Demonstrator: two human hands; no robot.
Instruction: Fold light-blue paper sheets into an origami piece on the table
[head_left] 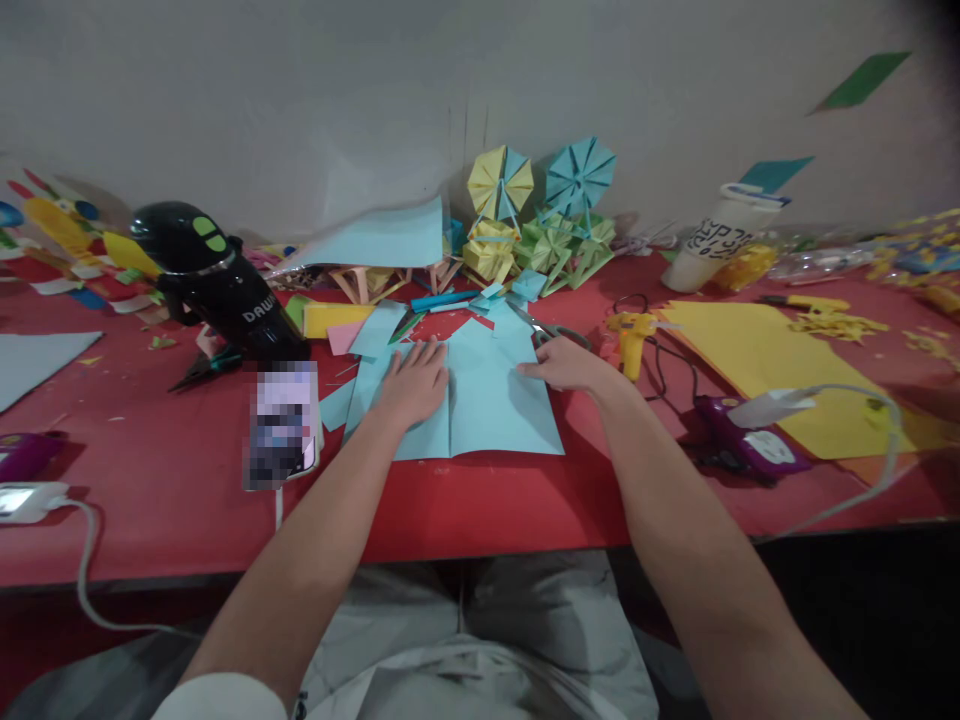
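A light blue paper sheet (pixel 480 400), partly folded with a centre crease, lies on the red table (pixel 172 480) in front of me. My left hand (pixel 412 383) rests flat on its left half, fingers stretched out. My right hand (pixel 562 365) presses the sheet's right edge with the fingers together and flat. Scissors (pixel 551 330) lie just behind my right hand. More blue paper pieces (pixel 379 330) sit beside the sheet.
A yellow glue gun (pixel 632 340) and large yellow paper (pixel 787 370) lie to the right, with a purple adapter and white plug (pixel 750 435). A black bottle (pixel 217 285) and a phone (pixel 283 425) are on the left. Folded paper fans (pixel 540 220) stand at the wall, a white cup (pixel 716 250) further right.
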